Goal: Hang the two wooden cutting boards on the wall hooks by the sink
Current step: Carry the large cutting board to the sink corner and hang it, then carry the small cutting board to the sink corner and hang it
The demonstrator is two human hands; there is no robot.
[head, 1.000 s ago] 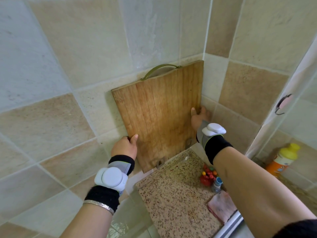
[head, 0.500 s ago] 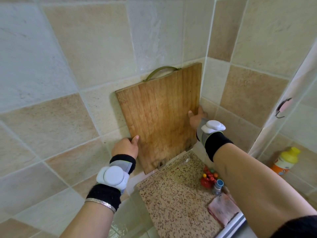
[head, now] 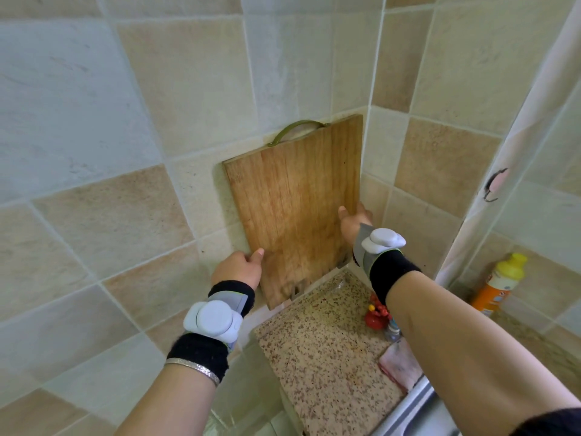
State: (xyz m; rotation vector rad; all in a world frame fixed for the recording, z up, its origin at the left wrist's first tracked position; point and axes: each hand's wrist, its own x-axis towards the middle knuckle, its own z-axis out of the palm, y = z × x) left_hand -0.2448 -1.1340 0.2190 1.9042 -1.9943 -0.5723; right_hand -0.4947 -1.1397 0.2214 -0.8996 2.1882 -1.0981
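Worn, stained wooden cutting board (head: 298, 202), olive loop handle (head: 298, 129) at 12 o'clock, upright against tiles; left hand (head: 240, 269) and right hand (head: 353, 220) fingers clasp its side edges

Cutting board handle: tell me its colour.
Olive green, a curved metal loop handle at the cutting board's top edge; the head view shows it.

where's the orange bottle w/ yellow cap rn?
Head view, far right: the orange bottle stands on the counter against the tiled wall, beyond the right hand and apart from the cutting board.
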